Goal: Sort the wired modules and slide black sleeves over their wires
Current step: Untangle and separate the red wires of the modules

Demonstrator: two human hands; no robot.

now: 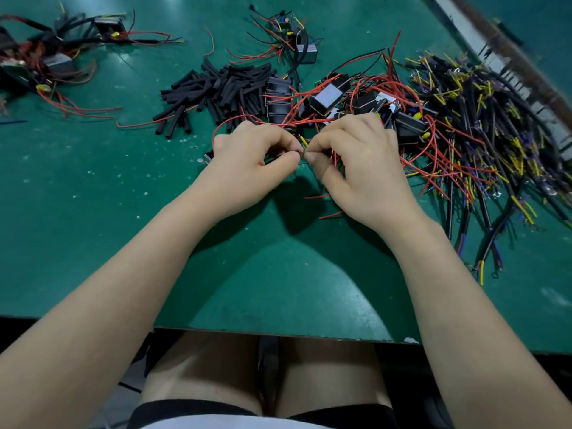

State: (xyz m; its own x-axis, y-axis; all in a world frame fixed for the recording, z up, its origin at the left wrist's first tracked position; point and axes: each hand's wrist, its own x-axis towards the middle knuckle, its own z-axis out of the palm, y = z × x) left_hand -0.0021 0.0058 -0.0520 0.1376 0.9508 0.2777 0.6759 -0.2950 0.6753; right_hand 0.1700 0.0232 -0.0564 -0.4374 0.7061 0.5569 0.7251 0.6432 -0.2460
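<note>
- While both hands are bunched up together over the middle of the green worktop [77, 212], this looks like the sleeving step to me, not the sorting one.
- Head view, the only angle we get: left hand [247, 153] and right hand [356, 156] meet almost fingertip to fingertip, each one curled in and pinching something small right at the gap between them.
- What's in the pinch is mostly hidden by the fingers. A short yellow wire [304, 140] pokes up from the gap and there's a dark bit under the left hand's fingers, so my guess is a sleeve going onto a wire end, but I can't say for sure.
- A metal corner of a module [209, 157] peeks out at the outer edge of the left hand, touching it.
- Spare black sleeves [216, 88] sit in a heap beyond the left hand, near but not touching.
- Unsleeved modules [326, 96] with red wires are piled just past both hands, some wires running under the fingers.
- A big tangle of loose cables [479, 134] lies off to the right; another bunch of wired modules [46, 57] sits far left, maybe the done pile.
- Next move, I reckon: keep the wire end steady with one hand and feed the sleeve along it straight, so the strands don't snag.
</note>
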